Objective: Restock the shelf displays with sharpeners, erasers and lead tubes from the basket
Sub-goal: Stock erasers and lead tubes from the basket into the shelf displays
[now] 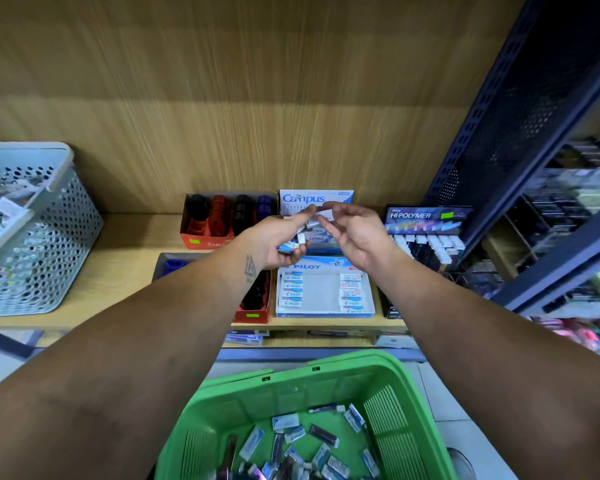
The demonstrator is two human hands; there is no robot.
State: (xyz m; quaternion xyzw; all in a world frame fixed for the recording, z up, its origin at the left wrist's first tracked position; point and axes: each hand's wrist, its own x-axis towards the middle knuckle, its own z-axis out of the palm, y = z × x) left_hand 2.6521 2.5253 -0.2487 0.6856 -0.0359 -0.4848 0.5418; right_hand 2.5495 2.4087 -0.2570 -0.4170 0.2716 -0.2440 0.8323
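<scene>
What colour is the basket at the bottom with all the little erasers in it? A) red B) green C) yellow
B: the basket near the bottom of the head view is bright green plastic, with small packaged erasers lying inside it.

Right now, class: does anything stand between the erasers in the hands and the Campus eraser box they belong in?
Nothing visible does. The right hand pinches one eraser directly above the open Campus box, and the left hand holds several more beside it; only air lies between.
</scene>
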